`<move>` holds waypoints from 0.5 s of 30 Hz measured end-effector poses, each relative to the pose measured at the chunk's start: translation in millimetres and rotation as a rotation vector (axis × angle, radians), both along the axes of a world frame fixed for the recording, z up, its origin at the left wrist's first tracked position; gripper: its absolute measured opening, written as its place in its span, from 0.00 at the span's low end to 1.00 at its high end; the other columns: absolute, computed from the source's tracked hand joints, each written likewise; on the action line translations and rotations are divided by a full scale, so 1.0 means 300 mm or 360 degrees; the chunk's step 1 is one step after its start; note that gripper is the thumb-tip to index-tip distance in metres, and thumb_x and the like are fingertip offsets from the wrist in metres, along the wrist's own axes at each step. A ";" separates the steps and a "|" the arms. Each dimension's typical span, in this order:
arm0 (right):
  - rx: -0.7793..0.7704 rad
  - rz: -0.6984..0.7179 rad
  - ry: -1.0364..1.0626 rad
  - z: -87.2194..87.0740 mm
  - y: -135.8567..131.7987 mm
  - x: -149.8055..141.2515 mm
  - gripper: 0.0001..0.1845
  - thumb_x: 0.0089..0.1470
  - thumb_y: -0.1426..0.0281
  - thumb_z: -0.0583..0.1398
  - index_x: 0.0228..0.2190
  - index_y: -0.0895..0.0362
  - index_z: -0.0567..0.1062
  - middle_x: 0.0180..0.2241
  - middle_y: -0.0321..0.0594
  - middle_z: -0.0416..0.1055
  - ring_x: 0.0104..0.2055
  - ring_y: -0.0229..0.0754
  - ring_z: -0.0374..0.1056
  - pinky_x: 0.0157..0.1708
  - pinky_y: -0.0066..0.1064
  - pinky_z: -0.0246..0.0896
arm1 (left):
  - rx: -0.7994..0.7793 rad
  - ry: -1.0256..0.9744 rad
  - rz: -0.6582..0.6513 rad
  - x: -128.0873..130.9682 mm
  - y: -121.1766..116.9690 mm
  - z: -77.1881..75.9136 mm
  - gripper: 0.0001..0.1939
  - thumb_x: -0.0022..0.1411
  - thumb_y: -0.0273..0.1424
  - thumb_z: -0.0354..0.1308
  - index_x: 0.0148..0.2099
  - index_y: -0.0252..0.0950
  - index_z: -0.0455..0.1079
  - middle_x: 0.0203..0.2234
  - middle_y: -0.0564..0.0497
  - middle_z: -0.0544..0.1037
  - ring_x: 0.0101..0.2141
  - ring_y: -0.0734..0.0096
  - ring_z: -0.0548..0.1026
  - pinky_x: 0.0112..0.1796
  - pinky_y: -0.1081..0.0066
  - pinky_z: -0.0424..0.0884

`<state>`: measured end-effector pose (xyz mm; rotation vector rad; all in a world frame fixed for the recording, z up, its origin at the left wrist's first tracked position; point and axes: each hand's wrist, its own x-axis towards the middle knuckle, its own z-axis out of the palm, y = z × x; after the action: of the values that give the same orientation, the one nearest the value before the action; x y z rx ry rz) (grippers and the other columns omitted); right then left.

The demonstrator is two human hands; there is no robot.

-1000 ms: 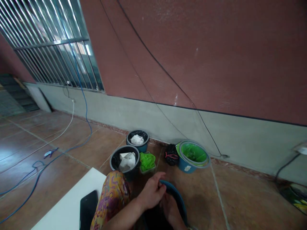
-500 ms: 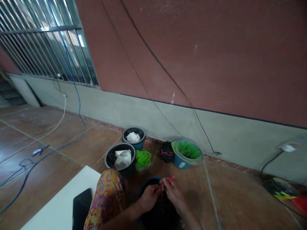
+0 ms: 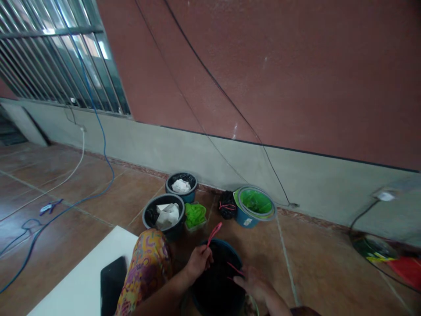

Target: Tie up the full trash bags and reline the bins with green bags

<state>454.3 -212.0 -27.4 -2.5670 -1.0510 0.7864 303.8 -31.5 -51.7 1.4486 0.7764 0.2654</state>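
My left hand is closed on a thin red strip that sticks up above the rim of a blue bin lined with a black bag. My right hand is blurred by motion at the bin's right side, with another piece of red strip at its fingers. My knee in patterned cloth is just left of the bin.
Against the wall stand two dark bins with white paper, a tray of green material, a tied black bag and a green-lined blue bin. A phone lies on a white board. Cables trail across the floor.
My hands have drawn apart. The left lifted the red strip up over the bin's rim; the right moved down and to the right. The view shifted slightly right.
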 end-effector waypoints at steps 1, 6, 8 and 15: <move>-0.0088 0.0047 0.0034 0.001 -0.001 -0.015 0.11 0.44 0.60 0.63 0.30 0.54 0.78 0.33 0.45 0.78 0.37 0.49 0.74 0.34 0.34 0.61 | -0.0015 -0.0003 0.0000 0.001 -0.004 -0.003 0.23 0.55 0.53 0.47 0.25 0.37 0.63 0.18 0.55 0.69 0.16 0.79 0.62 0.19 0.75 0.55; -0.0024 0.0188 0.0341 0.082 0.061 -0.076 0.13 0.53 0.64 0.55 0.21 0.55 0.72 0.20 0.38 0.69 0.24 0.38 0.65 0.25 0.29 0.52 | -0.0057 0.0051 0.0014 0.000 -0.011 -0.003 0.20 0.55 0.49 0.49 0.26 0.37 0.63 0.17 0.55 0.68 0.16 0.78 0.62 0.20 0.74 0.54; 0.0292 0.0287 0.0529 0.130 0.106 -0.108 0.19 0.59 0.63 0.49 0.23 0.55 0.71 0.19 0.35 0.66 0.23 0.36 0.62 0.26 0.27 0.51 | -0.0086 0.0076 0.0028 0.001 -0.014 0.004 0.20 0.54 0.49 0.50 0.26 0.37 0.64 0.16 0.56 0.66 0.16 0.78 0.62 0.21 0.73 0.54; 0.0595 0.0378 0.0702 0.205 0.192 -0.167 0.22 0.63 0.58 0.44 0.23 0.54 0.65 0.18 0.32 0.64 0.25 0.36 0.62 0.30 0.28 0.54 | -0.0160 -0.0023 0.0055 0.006 -0.035 0.019 0.21 0.53 0.50 0.54 0.25 0.36 0.65 0.16 0.57 0.65 0.19 0.78 0.61 0.24 0.73 0.56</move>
<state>404.3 -154.4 34.0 -1.8694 -1.2254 1.0389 305.7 -42.1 -45.9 1.3383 0.7929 0.2590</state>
